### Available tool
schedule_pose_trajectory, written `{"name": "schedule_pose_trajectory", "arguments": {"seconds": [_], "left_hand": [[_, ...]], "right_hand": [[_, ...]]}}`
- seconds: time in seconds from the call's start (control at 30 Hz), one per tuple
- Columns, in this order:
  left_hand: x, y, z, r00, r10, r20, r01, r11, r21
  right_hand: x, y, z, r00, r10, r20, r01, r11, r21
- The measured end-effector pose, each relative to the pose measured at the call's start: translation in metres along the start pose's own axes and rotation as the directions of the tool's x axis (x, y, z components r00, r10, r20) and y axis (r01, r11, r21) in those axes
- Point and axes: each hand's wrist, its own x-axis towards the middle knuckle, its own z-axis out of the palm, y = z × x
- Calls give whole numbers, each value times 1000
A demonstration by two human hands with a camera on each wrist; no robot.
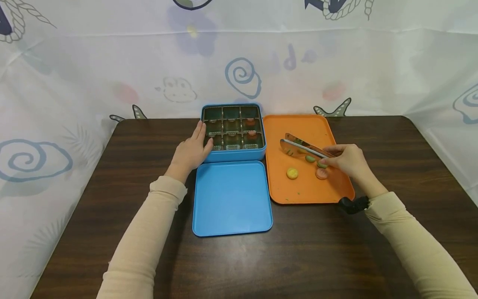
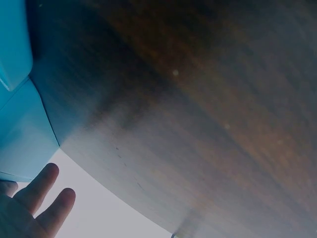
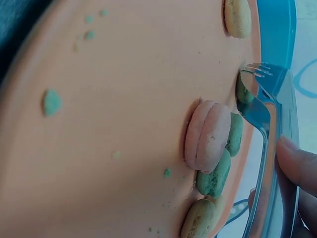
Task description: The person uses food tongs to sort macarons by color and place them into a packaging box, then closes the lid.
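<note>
My left hand (image 1: 189, 151) rests against the left rim of a blue box (image 1: 235, 155), fingers extended. In the left wrist view, fingertips (image 2: 59, 203) show beside the blue wall. A clear divided insert (image 1: 232, 125) sits inside the box, with pinkish macarons in its right column. My right hand (image 1: 349, 160) holds metal serving tongs (image 1: 306, 148), their tips over an orange tray (image 1: 295, 193). On that tray lie a yellow macaron (image 1: 292, 173), a pink macaron (image 1: 321, 173) and several green ones, including one (image 3: 243, 91) by the tong tips in the right wrist view.
A blue lid (image 1: 233, 199) lies flat in front of the box, touching or nearly touching it. Green crumbs (image 3: 51, 102) dot the tray. Behind the dark wooden table (image 1: 239, 265) hangs a patterned white cloth (image 1: 149, 54).
</note>
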Motion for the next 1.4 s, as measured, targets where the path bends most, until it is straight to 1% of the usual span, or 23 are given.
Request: {"name": "schedule_pose_trajectory", "arguments": {"seconds": [0.17, 0.43, 0.67, 0.97, 1.2, 1.4], "left_hand": [[0, 0, -1, 1000, 1, -1, -1, 1000, -1], [0, 1, -1, 1000, -2, 3, 2, 1000, 6], [-1, 1, -2, 1000, 0, 3, 0, 1000, 9], [-1, 1, -1, 1000, 1, 2, -1, 1000, 7], [-1, 2, -1, 1000, -3, 6, 3, 1000, 2], [-2, 2, -2, 1000, 1, -4, -1, 1000, 4]], "right_hand": [[0, 1, 0, 1000, -2, -29, 2, 1000, 7], [0, 3, 0, 998, -9, -58, 8, 1000, -25], [-2, 0, -2, 997, 4, -83, -3, 1000, 9], [-3, -2, -4, 993, 8, -120, -5, 1000, 22], [-2, -9, -9, 988, 6, -155, 2, 999, 52], [-2, -25, -11, 987, -13, -161, 29, 995, 96]]}}
